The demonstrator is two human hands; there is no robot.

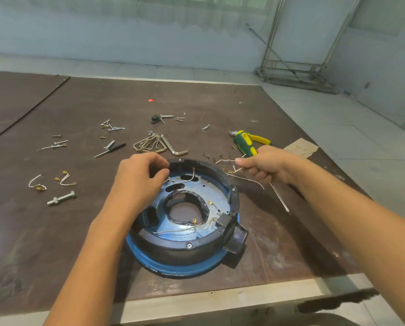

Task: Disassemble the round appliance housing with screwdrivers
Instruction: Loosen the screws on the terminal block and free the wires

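Note:
The round appliance housing [187, 245], black rim on a blue base, lies open side up on the brown table, with thin wires and brass terminals inside. My left hand [138, 177] rests on its far left rim, fingers curled at the inner edge near a wire end. My right hand [264, 165] hovers just beyond the housing's right rim, closed around a green and yellow screwdriver [245, 143] whose shaft [280, 198] points down toward me. The same hand's fingertips also pinch a white wire [246, 178] that trails off the rim.
Loose screws [109, 126], a set of hex keys [159, 144], a small black-handled screwdriver [111, 150], bolts [61, 198] and cut wire pieces [38, 183] are scattered over the table behind and left of the housing. Yellow-handled pliers [260, 138] lie far right. The table edge [220, 300] runs close to me.

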